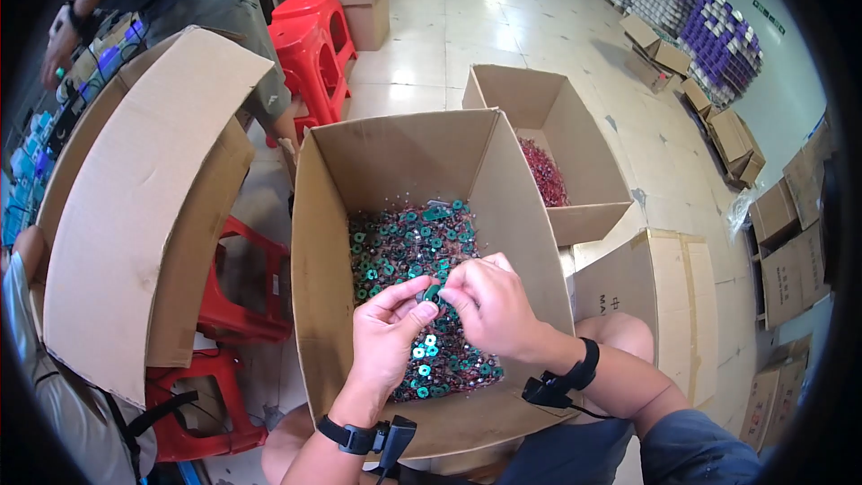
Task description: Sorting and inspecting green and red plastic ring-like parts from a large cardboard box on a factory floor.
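Over an open cardboard box point(404, 148), both my hands meet in the middle of the view. A small green circuit board point(432, 291) with a dark part on it is pinched between the thumb and fingers of my left hand point(391, 328). My right hand point(489, 304) has its fingertips closed at the same board's right side; whether they grip the board or a tiny part on it is hidden. Below them, the box holds a heap of small green ring-shaped boards point(424, 355) mixed with thin reddish wires and shiny metal bits.
A second cardboard box point(593, 153) with red wires point(542, 171) adjoins on the far right. A closed carton point(660, 305) stands at my right knee. Left are a tall cardboard box point(135, 198) and red stools point(310, 45). Two people are at the left, one standing.
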The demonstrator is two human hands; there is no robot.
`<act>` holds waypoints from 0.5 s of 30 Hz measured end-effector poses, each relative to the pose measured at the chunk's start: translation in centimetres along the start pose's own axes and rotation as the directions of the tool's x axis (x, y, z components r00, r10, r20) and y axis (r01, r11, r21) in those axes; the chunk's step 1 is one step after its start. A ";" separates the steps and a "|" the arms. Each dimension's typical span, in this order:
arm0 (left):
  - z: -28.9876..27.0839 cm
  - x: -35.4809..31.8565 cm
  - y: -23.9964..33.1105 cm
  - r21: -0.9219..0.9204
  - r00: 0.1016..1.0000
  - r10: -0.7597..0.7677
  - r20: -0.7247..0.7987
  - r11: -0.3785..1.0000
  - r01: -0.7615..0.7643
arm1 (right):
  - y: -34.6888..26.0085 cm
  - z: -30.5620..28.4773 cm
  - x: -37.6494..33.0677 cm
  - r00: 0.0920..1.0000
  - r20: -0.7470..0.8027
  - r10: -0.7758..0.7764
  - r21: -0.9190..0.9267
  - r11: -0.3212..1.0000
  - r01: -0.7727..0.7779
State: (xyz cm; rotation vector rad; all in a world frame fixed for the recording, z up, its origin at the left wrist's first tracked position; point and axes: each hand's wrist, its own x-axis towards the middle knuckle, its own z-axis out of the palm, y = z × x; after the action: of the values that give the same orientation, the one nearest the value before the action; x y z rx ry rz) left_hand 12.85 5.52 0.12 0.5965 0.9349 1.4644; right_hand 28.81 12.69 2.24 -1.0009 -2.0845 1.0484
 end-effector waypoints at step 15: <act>0.3 -0.3 -0.8 -0.014 0.997 0.069 -0.031 0.997 -0.070 | 0.5 0.6 -0.1 0.955 0.106 0.277 0.350 0.889 -0.296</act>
State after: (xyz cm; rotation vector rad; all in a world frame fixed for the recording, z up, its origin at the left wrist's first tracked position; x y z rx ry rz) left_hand 13.61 5.23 -0.33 0.6017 0.9339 1.5455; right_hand 28.64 12.59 1.47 -1.1170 -1.7204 1.5593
